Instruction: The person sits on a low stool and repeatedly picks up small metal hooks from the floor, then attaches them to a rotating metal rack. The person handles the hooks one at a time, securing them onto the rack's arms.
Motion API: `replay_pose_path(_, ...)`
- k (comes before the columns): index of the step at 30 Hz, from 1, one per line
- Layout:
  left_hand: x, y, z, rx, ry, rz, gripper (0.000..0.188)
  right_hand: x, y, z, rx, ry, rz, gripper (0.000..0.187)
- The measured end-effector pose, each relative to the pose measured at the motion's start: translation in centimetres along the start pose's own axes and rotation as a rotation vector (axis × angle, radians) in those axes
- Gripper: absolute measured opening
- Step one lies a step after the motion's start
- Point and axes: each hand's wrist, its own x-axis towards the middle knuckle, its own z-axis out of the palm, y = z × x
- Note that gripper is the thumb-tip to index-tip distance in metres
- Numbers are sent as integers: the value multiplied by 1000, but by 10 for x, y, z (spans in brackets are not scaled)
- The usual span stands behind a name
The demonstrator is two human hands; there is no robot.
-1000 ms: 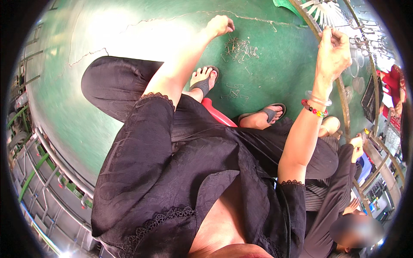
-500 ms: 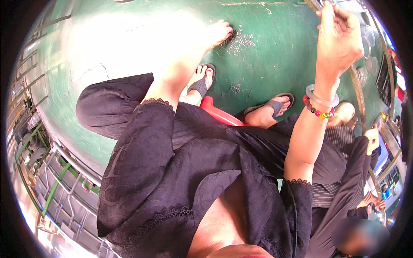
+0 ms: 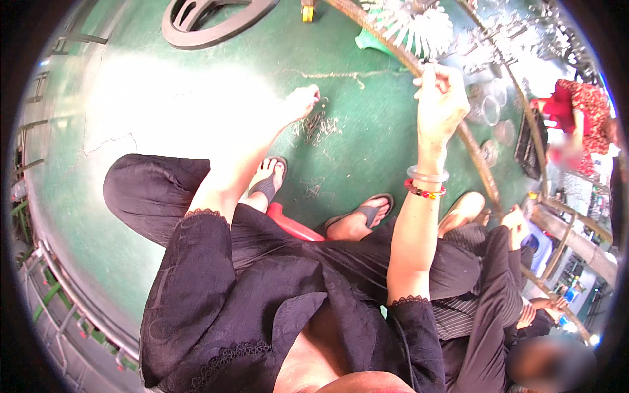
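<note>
My right hand (image 3: 442, 98), a bangle and bead bracelet at its wrist, is raised beside a long rusty bar (image 3: 473, 147). Its thumb and finger pinch at the bar's edge; what they hold is too small to make out. My left hand (image 3: 303, 103) is closed over the green floor, just beyond a loose pile of small wire hooks (image 3: 319, 128). Whatever its fingertips hold cannot be made out. A few more wire pieces (image 3: 316, 189) lie nearer my feet. Past my right hand is a fan of white strips (image 3: 422, 31).
A grey ring-shaped wheel (image 3: 216, 40) lies at the far left, with a small yellow object (image 3: 308, 12) near it. Clear round containers (image 3: 490, 110) and a black crate (image 3: 529, 147) stand right of the bar. A person in striped trousers (image 3: 468, 314) sits close at my right.
My left hand has come away from the wire pile and its fingers are drawn together. My right hand stays pinched at the bar. The view has tilted, showing more of the far floor.
</note>
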Motion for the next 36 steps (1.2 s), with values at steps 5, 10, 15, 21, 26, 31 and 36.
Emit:
replay_pose_path(5,-23,82,-11,-537,-114,239,16,13,-3,13,-33,-26,22,11)
replay_pose_path(10,-44,151,-43,-699,1,419,16,35,4,31,-8,35,-7,14)
replay_pose_path(15,-47,169,-63,-789,100,414,19,45,-3,36,204,24,85,14)
replay_pose_path(21,-34,187,-70,-838,235,374,23,44,-10,35,223,-21,117,13)
replay_pose_path(26,-19,198,-69,-1026,168,372,25,37,-16,33,196,-60,145,14)
replay_pose_path(31,-18,202,-74,-1039,130,396,23,37,-14,28,175,-101,157,13)
replay_pose_path(36,-23,200,-75,-979,35,403,23,29,-16,26,280,-95,151,13)
